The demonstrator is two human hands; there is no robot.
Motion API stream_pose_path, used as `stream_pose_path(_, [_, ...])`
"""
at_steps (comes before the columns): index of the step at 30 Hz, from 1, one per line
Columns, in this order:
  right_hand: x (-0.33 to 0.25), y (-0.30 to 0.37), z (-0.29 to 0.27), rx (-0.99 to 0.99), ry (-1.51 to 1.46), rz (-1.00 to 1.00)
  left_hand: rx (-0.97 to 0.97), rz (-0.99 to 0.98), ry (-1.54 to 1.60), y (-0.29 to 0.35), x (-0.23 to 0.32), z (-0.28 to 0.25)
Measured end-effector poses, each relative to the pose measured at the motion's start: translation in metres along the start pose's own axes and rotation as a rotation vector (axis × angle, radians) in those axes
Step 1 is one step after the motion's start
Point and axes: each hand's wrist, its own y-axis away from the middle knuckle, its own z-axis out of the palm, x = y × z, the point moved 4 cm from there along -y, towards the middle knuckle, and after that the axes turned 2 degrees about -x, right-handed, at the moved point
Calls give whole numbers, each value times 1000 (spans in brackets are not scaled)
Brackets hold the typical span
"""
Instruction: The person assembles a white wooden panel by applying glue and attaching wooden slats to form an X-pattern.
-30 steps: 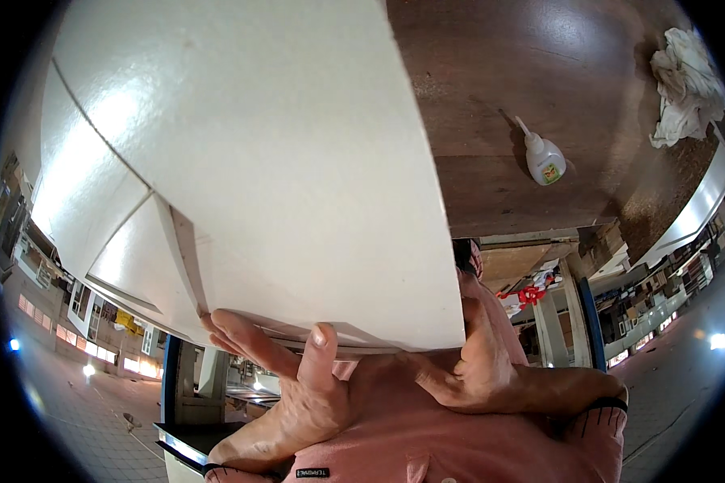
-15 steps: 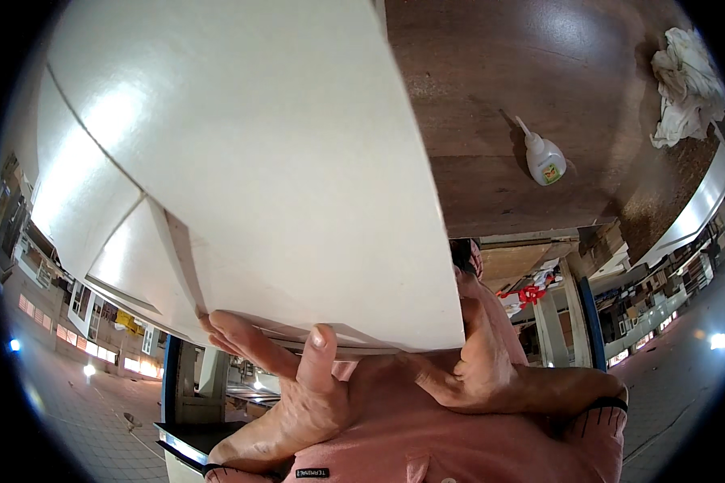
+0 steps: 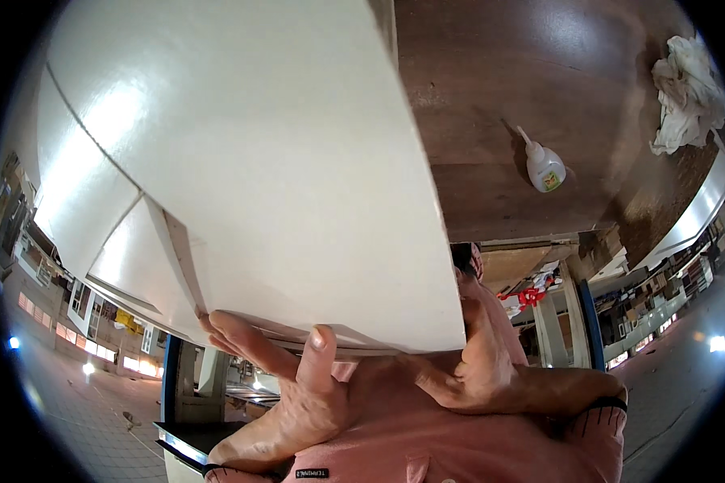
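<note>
A large glossy white panel [image 3: 298, 185] spreads over the left and middle of the view, its near edge close to my chest. My left hand [image 3: 310, 390] grips that near edge, thumb and forefinger lying along it; the other fingers are partly hidden. At the near right corner, my right hand [image 3: 479, 362] holds the panel from the side and below, its fingertips partly out of sight. Toward the left, a triangular white piece [image 3: 141, 253] and a dark seam show on the white surface.
Right of the panel is a brown wooden tabletop [image 3: 491, 88]. On it lies a small white squeeze bottle [image 3: 545, 167] with a thin nozzle. A crumpled white cloth [image 3: 685, 92] rests at the far right. Below the tabletop is a shelf with a red item [image 3: 532, 297].
The panel's far right edge sits slightly farther right over the tabletop. The bottle and cloth appear a little lower in view. Both hands keep their hold.
</note>
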Motion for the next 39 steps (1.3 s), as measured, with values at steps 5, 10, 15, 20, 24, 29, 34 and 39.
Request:
stream_pose_path(5, [-2, -2, -2, 10, -21, -14, 69, -53, -287, -2, 3, -10])
stream_pose_path(10, [-12, -4, -5, -76, 104, -67, 129, -34, -191, -1, 5, -8])
stream_pose_path(15, [-20, -8, -12, -59, 256, -83, 198, -74, -354, -20, 32, -29])
stream_pose_path(20, [-13, -2, -6, -151, 186, 41, 331, -73, -287, -22, 18, -17])
stream_pose_path(24, [-13, -6, -9, -189, 129, 99, 344, -45, -326, -25, 19, -17])
stream_pose_path(29, [-16, -5, -9, -177, 25, -31, 356, -27, -268, -24, 20, -18])
stream_pose_path(34, [-15, -7, -8, -108, -56, -94, 372, -15, -232, -24, 22, -18])
stream_pose_path(39, [-3, -10, -4, -117, -152, -139, 423, 24, -243, -25, 18, -16])
